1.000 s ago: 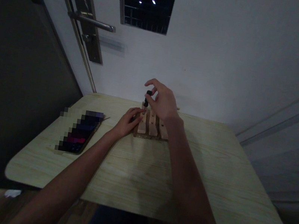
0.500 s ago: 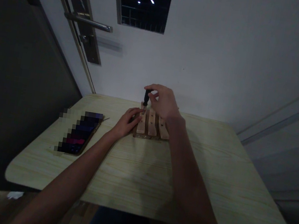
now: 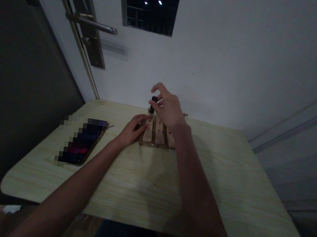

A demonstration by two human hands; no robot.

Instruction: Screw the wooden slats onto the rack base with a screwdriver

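A small wooden slatted piece [image 3: 156,135], like a tiny pallet, lies at the far middle of the pale wooden table [image 3: 142,180]. My right hand [image 3: 168,107] is pinched round the black handle of a small screwdriver [image 3: 153,102], held upright with its tip on the leftmost slat. My left hand [image 3: 132,129] rests against the left edge of the slatted piece, its fingers curled on it and steadying it. The scene is dim.
A phone [image 3: 84,141] with a blurred-out screen lies on the left part of the table. A white door with a metal lever handle [image 3: 92,25] and a dark window [image 3: 149,1] rises just behind the table. A dark wall stands at the left.
My right hand's fingers have shifted round the screwdriver handle, as in a turning motion. The left hand and the slatted piece have stayed put. The view has drifted slightly.
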